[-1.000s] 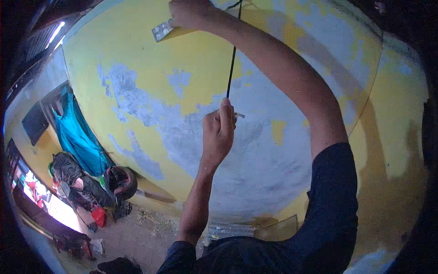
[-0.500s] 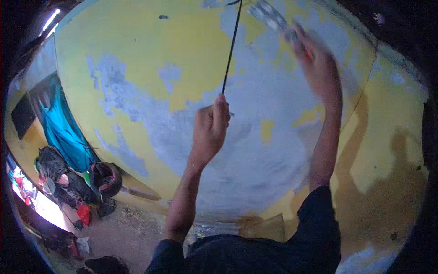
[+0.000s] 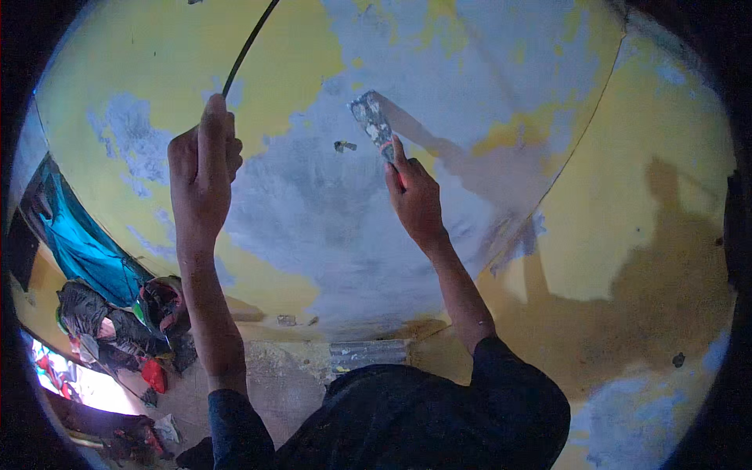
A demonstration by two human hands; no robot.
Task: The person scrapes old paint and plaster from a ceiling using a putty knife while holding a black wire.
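My left hand (image 3: 205,168) is raised at the left, its fingers closed on a thin black cable (image 3: 249,43) that runs up past the top edge. To its right, my right hand (image 3: 413,188) grips a putty knife (image 3: 371,117) by its reddish handle. The knife's worn blade is spotted with white and points up and left in front of the wall (image 3: 313,227); I cannot tell whether it touches. Yellow paint is gone in wide patches, baring a grey-blue surface. A small paint flake (image 3: 345,146) shows left of the blade.
At the left hangs a turquoise cloth (image 3: 86,235). Below it lies a heap of dark bags and clothes (image 3: 110,317) with a red item (image 3: 154,376). A wall corner (image 3: 583,145) runs down the right side, and a ribbed grey piece (image 3: 368,355) stands low by the wall.
My right hand has brought the putty knife down and to the left from the top right. My left hand, still on the cable, sits farther left and higher. The view has shifted too.
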